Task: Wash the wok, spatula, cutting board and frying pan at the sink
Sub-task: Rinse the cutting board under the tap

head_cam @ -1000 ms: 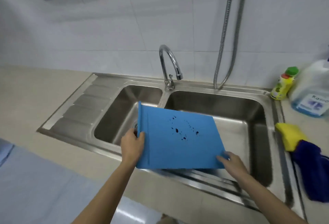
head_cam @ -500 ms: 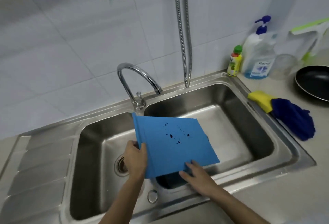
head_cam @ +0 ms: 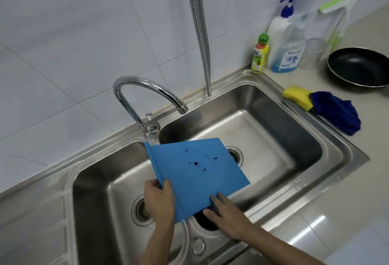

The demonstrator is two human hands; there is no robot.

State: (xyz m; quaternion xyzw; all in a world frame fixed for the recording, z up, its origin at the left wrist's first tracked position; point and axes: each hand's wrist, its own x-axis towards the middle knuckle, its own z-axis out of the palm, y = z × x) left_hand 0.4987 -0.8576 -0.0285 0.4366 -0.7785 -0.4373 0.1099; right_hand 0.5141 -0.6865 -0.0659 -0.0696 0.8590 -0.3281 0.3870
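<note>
The blue cutting board (head_cam: 195,172), stained dark, is over the steel sink (head_cam: 328,138); left hand (head_cam: 160,199) grasps its edge; right hand (head_cam: 229,216) holds it from below, fingers partly hidden; frying pan (head_cam: 360,68) cut off on the counter (head_cam: 336,212).

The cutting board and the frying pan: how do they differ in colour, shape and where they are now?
The cutting board is blue, flat and rectangular; the frying pan is black and round. The cutting board is held tilted over the sink by the left hand and right hand; the frying pan rests untouched on the counter at the right. The cutting board carries dark spots; the frying pan shows none.
</note>
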